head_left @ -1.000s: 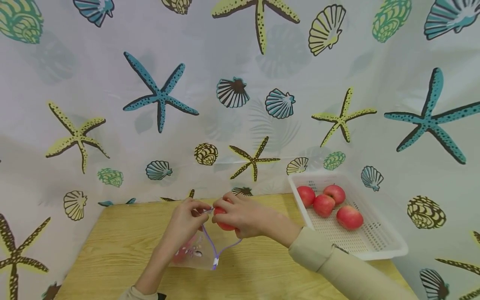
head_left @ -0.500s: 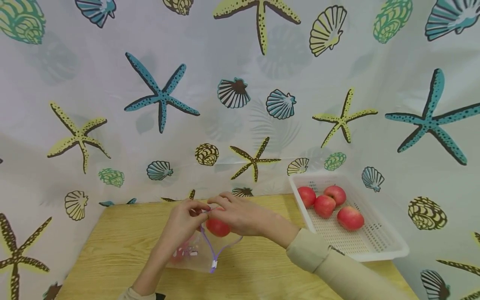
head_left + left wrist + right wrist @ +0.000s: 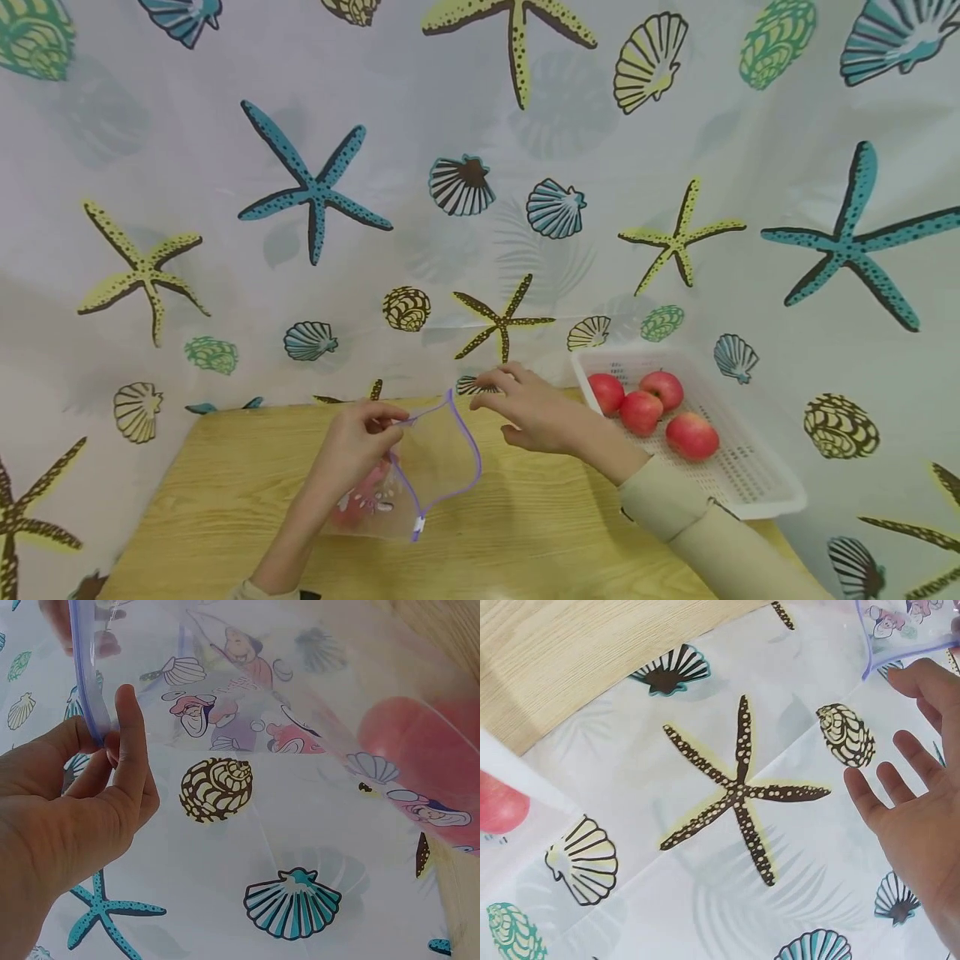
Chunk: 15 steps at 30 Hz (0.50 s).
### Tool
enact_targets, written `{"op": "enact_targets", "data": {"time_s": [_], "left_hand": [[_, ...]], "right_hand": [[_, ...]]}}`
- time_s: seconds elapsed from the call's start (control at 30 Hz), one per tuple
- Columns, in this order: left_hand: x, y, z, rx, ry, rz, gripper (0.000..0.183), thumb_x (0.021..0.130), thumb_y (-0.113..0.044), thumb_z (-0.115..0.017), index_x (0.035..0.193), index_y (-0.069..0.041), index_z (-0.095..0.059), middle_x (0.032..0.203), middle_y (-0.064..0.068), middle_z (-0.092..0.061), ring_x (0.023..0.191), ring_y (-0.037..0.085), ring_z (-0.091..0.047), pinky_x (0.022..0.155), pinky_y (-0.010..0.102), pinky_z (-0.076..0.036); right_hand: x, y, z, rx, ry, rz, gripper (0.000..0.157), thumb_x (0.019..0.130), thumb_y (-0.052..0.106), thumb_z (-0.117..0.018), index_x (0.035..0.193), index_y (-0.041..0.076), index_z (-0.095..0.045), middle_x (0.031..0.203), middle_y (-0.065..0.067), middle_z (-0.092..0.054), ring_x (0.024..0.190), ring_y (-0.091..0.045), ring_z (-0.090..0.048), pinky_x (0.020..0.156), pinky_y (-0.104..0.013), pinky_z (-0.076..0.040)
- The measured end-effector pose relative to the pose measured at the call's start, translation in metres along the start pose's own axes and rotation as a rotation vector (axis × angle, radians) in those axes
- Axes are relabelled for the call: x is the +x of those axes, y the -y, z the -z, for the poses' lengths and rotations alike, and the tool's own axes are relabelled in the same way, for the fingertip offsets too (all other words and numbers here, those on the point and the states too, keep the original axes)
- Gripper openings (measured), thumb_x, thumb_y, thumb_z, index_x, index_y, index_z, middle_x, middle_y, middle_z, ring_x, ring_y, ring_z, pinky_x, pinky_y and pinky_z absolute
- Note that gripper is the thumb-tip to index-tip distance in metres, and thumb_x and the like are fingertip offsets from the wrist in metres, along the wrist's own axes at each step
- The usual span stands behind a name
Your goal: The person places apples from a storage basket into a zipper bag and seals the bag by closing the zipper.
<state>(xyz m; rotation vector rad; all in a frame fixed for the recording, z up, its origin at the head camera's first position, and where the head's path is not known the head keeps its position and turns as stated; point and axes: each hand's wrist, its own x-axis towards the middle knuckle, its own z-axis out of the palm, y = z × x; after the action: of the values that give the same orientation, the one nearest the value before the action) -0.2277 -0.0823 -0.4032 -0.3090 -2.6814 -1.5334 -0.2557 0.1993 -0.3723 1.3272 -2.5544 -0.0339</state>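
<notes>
My left hand point(image 3: 360, 446) pinches the purple-edged rim of a clear zip bag point(image 3: 442, 458), printed with cartoon figures. The bag's mouth gapes toward the right, and a white slider point(image 3: 418, 524) sits at its near corner. Red fruit shows through the plastic in the lower left of the bag; in the left wrist view it is a rounded red apple point(image 3: 416, 739), partly blurred by the film. Just right of the bag's mouth, my right hand point(image 3: 536, 412) hovers with fingers spread and holds nothing. In the right wrist view its loosely bent fingers point(image 3: 891, 781) are bare.
A white plastic basket point(image 3: 765, 505) stands on the right of the wooden table point(image 3: 525, 533), with several red apples point(image 3: 693, 436) inside. Behind the table hangs a white curtain point(image 3: 360, 275) printed with shells and starfish.
My right hand held an apple at the bag's mouth, let it go inside and drew back to the right, empty. The left hand kept its pinch on the rim.
</notes>
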Motion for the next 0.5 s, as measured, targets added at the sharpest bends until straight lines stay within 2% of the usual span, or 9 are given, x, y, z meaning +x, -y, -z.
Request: {"op": "enact_targets", "data": {"time_s": [0.17,0.3,0.5], "left_hand": [[0.0,0.002,-0.001,-0.035,0.033,-0.002,0.017,0.084,-0.008,-0.062,0.098,-0.012,-0.071,0.088,0.006,-0.056,0.067,0.016,-0.056,0.051,0.023,-0.049],[-0.001,0.002,0.0,-0.039,0.048,0.001,0.016,0.084,-0.01,-0.063,0.098,-0.013,-0.071,0.091,0.006,-0.056,0.073,0.016,-0.056,0.055,0.023,-0.05],[-0.002,0.002,-0.003,-0.05,0.058,0.01,0.017,0.085,-0.01,-0.063,0.099,-0.013,-0.071,0.093,0.006,-0.055,0.075,0.016,-0.054,0.056,0.022,-0.05]], "right_hand": [[-0.023,-0.018,0.005,0.026,0.078,-0.098,0.048,0.079,0.018,-0.07,0.123,0.023,-0.052,0.132,-0.003,-0.044,0.121,-0.027,-0.04,0.09,-0.04,-0.048],[-0.038,-0.03,0.002,0.039,0.143,-0.151,0.046,0.079,0.022,-0.072,0.122,0.021,-0.053,0.131,-0.004,-0.045,0.119,-0.028,-0.042,0.086,-0.043,-0.048],[-0.058,-0.049,-0.005,0.046,0.172,-0.202,0.039,0.081,0.027,-0.072,0.117,0.021,-0.057,0.12,-0.001,-0.052,0.111,-0.023,-0.049,0.086,-0.042,-0.047]]}}
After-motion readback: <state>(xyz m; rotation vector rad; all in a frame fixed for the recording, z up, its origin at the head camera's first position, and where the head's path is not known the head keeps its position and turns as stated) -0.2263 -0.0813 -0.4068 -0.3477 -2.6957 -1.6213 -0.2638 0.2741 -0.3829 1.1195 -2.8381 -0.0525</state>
